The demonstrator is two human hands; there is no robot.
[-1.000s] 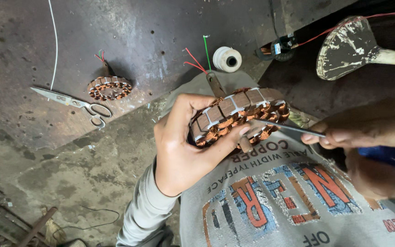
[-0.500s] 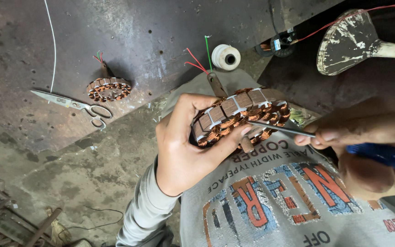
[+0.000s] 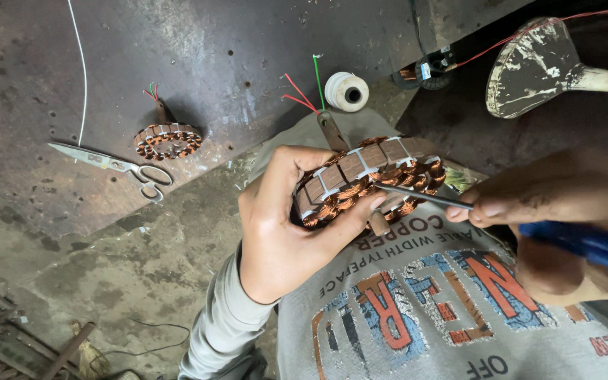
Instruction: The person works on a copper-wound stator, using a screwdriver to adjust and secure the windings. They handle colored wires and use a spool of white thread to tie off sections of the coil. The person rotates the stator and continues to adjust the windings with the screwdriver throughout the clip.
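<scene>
Grimy concrete floor and a dark steel sheet lie beneath the work. Left hand closes around a wound motor stator, thumb under its rim; right hand pinches a blue-handled probe against the copper coils. Stator looks heavy and rigid, windings delicate: grip the laminated rim. Left of it lie scissors and a second stator.

Stained concrete floor beneath dark metal sheet.

Scissors left of small stator
</scene>
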